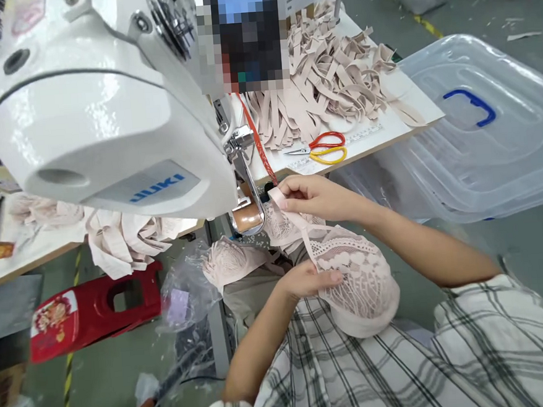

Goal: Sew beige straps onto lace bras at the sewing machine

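A pale pink lace bra (pixel 357 272) is held in front of my plaid shirt, one cup facing up. My left hand (pixel 305 280) grips the lace edge of that cup, thumb on top. Farther up, my right hand (pixel 315 197) pinches a pale pink strap (pixel 278 198) that runs down to the cup. More of the lace fabric hangs below my right hand, and another cup (pixel 231 259) lies over my lap to the left. The sewing machine's metal arm end (pixel 249 217) is just left of my right hand.
A white sewing machine (pixel 108 134) fills the upper left. Red-and-yellow scissors (pixel 326 147) lie on the white table (pixel 413 107) beside heaped fabric strips (pixel 323 76). A clear plastic bin lid (pixel 490 145) stands right; a red stool (pixel 97 308) is on the floor.
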A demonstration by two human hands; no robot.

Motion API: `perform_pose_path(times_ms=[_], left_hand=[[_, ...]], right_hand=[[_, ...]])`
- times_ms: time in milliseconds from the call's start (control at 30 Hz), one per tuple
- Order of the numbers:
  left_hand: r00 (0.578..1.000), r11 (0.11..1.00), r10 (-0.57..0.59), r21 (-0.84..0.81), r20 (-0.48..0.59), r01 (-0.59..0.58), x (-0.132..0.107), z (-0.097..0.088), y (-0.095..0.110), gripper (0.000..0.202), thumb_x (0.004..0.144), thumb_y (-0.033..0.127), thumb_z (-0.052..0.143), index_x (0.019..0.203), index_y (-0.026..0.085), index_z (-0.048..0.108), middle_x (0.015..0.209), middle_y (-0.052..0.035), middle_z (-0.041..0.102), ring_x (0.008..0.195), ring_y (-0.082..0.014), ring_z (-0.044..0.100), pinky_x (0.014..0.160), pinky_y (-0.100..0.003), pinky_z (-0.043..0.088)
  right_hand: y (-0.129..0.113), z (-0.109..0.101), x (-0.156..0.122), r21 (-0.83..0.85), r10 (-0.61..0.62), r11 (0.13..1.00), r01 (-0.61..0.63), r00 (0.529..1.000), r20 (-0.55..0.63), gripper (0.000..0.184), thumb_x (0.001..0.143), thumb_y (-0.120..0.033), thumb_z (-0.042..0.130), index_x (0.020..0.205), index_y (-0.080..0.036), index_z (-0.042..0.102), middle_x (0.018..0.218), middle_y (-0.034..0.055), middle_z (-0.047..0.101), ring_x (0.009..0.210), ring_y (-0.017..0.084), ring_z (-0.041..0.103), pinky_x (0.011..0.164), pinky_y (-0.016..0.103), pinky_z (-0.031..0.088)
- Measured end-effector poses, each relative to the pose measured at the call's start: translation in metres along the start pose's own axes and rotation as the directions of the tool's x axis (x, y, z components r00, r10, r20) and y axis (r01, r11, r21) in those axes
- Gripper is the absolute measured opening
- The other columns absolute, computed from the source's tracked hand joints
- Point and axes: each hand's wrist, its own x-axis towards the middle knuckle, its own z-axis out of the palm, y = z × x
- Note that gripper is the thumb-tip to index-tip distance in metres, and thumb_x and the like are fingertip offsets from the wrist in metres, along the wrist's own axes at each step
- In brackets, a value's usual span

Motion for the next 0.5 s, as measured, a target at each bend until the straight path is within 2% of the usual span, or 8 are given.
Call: perform_pose_path(times_ms=[67, 100, 133, 167, 267, 333, 400, 500], left_hand=[[0.996, 0.985, -0.057, 0.159, -0.073, 0.068, 0.002, -0.012, -0.007, 0.057, 0.086, 0.063, 0.065, 0.115, 0.014, 0.068, 0.103, -0.0116, 0.073, 0.102, -0.0255, 0.065, 0.094, -0.041, 0.05], [0.988, 0.961, -0.089, 0.248, -0.127, 0.119, -0.001, -0.021, -0.01, 0.052, 0.087, 0.061, 0.064, 0.106, 0.013, 0.07, 0.094, -0.0097, 0.072, 0.094, -0.0237, 0.065, 0.087, -0.038, 0.051], [0.973, 0.923, -0.116, 0.341, -0.201, 0.181, -0.006, -0.031, -0.011, 0.049, 0.086, 0.061, 0.063, 0.094, 0.013, 0.071, 0.084, -0.0071, 0.07, 0.084, -0.0216, 0.063, 0.079, -0.035, 0.051], [0.958, 0.897, -0.122, 0.383, -0.261, 0.219, -0.015, -0.043, -0.012, 0.047, 0.085, 0.06, 0.064, 0.083, 0.013, 0.069, 0.075, -0.0049, 0.066, 0.075, -0.0196, 0.06, 0.072, -0.032, 0.05], [0.897, 0.869, -0.074, 0.413, -0.436, 0.272, -0.056, -0.081, -0.011, 0.04, 0.081, 0.051, 0.068, 0.064, 0.015, 0.061, 0.059, 0.0007, 0.055, 0.059, -0.0146, 0.049, 0.058, -0.027, 0.039], [0.83, 0.856, -0.023, 0.418, -0.558, 0.305, -0.088, -0.102, -0.01, 0.032, 0.077, 0.043, 0.07, 0.062, 0.016, 0.062, 0.057, 0.0019, 0.054, 0.057, -0.0139, 0.048, 0.057, -0.026, 0.036], [0.74, 0.847, 0.031, 0.41, -0.672, 0.337, -0.111, -0.119, -0.012, 0.026, 0.075, 0.038, 0.071, 0.063, 0.017, 0.063, 0.055, 0.0028, 0.053, 0.056, -0.014, 0.048, 0.056, -0.025, 0.035], [0.549, 0.844, 0.142, 0.39, -0.824, 0.368, -0.123, -0.135, -0.02, 0.018, 0.077, 0.034, 0.068, 0.072, 0.018, 0.062, 0.055, 0.0049, 0.049, 0.053, -0.0138, 0.047, 0.055, -0.024, 0.036]], right_hand=[[0.025, 0.004, -0.005, 0.201, 0.149, 0.971, -0.128, 0.984, -0.096, 0.024, 0.085, -0.042, 0.066, 0.086, -0.02, 0.058, 0.082, 0.0013, 0.064, 0.073, 0.014, 0.058, 0.065, 0.027, 0.045], [0.04, 0.006, -0.007, 0.309, 0.235, 0.936, -0.172, 0.955, -0.182, 0.027, 0.082, -0.045, 0.069, 0.086, -0.02, 0.058, 0.081, 0.0015, 0.067, 0.072, 0.014, 0.061, 0.063, 0.026, 0.047], [0.057, 0.006, -0.01, 0.41, 0.321, 0.894, -0.181, 0.898, -0.303, 0.031, 0.076, -0.046, 0.073, 0.083, -0.021, 0.056, 0.078, 0.0003, 0.066, 0.067, 0.013, 0.06, 0.058, 0.025, 0.047], [0.072, 0.004, -0.013, 0.471, 0.382, 0.87, -0.144, 0.802, -0.46, 0.035, 0.07, -0.045, 0.078, 0.078, -0.022, 0.053, 0.071, -0.0018, 0.064, 0.059, 0.011, 0.057, 0.053, 0.024, 0.045], [0.107, -0.016, -0.028, 0.426, 0.363, 0.903, -0.056, 0.632, -0.685, 0.046, 0.065, -0.047, 0.078, 0.07, -0.024, 0.037, 0.057, -0.0096, 0.047, 0.048, 0.006, 0.041, 0.046, 0.019, 0.034], [0.117, -0.038, -0.041, 0.348, 0.294, 0.938, -0.003, 0.542, -0.787, 0.053, 0.068, -0.052, 0.073, 0.068, -0.025, 0.028, 0.055, -0.0106, 0.036, 0.046, 0.005, 0.028, 0.043, 0.021, 0.027], [0.118, -0.064, -0.055, 0.263, 0.22, 0.964, 0.028, 0.469, -0.855, 0.055, 0.071, -0.056, 0.07, 0.065, -0.026, 0.024, 0.056, -0.0096, 0.028, 0.047, 0.007, 0.019, 0.043, 0.026, 0.021], [0.112, -0.101, -0.072, 0.154, 0.126, 0.988, 0.035, 0.409, -0.904, 0.053, 0.073, -0.062, 0.064, 0.062, -0.029, 0.024, 0.057, -0.0078, 0.018, 0.051, 0.011, 0.011, 0.047, 0.032, 0.017]])
